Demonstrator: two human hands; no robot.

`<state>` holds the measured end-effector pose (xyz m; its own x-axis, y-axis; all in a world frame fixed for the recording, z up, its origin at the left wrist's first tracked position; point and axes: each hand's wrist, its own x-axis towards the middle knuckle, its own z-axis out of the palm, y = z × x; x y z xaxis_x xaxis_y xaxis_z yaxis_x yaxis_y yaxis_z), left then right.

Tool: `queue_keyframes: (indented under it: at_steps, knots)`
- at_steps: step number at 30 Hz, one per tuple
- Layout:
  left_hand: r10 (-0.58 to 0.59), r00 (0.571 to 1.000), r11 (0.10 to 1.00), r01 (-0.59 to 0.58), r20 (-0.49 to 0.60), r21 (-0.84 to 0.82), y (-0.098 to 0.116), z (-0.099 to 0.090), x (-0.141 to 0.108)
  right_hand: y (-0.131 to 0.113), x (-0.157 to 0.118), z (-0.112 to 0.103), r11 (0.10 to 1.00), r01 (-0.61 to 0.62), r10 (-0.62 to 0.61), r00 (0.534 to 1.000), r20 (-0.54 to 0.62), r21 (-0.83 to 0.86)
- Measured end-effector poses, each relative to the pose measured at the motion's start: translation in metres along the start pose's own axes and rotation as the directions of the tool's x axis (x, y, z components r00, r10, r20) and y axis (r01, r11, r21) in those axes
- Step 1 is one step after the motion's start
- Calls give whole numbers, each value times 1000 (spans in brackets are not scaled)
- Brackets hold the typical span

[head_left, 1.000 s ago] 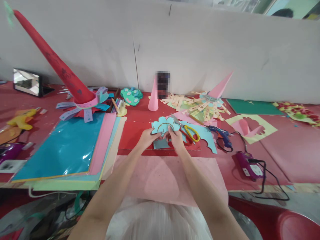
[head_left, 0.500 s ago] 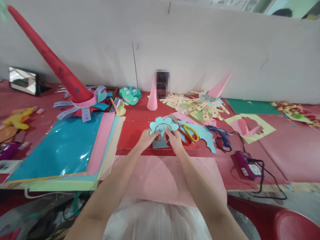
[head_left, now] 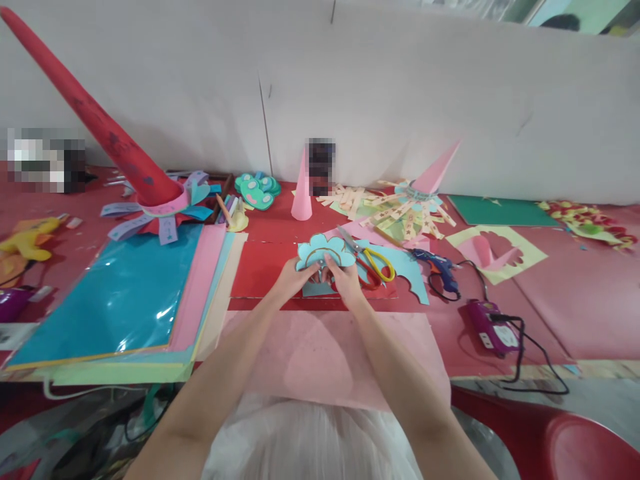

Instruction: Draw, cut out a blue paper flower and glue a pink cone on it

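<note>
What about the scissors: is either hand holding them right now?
No, the scissors lie beside the right hand, while that hand and the left hand both grip the scalloped light-blue paper.

A light-blue paper flower (head_left: 325, 248) is showing rounded petals along its far edge, a brownish arc curving inside them. It is being held mid-scene over the worktop (head_left: 575, 287), facing up toward the near side.

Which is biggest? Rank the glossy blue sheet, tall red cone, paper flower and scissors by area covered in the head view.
1. Glossy blue sheet
2. Tall red cone
3. Paper flower and scissors: too alike to rank, the former being partly covered.
</note>
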<state>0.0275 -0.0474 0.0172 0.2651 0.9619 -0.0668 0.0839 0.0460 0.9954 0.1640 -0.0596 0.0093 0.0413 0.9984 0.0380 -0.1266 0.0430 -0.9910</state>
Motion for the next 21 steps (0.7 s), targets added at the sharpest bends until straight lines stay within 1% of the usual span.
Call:
queue_keyframes:
  at_steps: [3,12,21]
  knots:
    - [-3,1000,1000,3,28,-10,3,2,-2,-1,0,0,1000,5,-4,999,-40,11]
    - [-39,995,990,51,95,-129,-1,9,-1,-3,0,-1,999,6,-4,999,-40,42]
    - [-30,999,980,38,44,-196,-3,6,1,-5,1,-1,999,-37,38,997,-67,26]
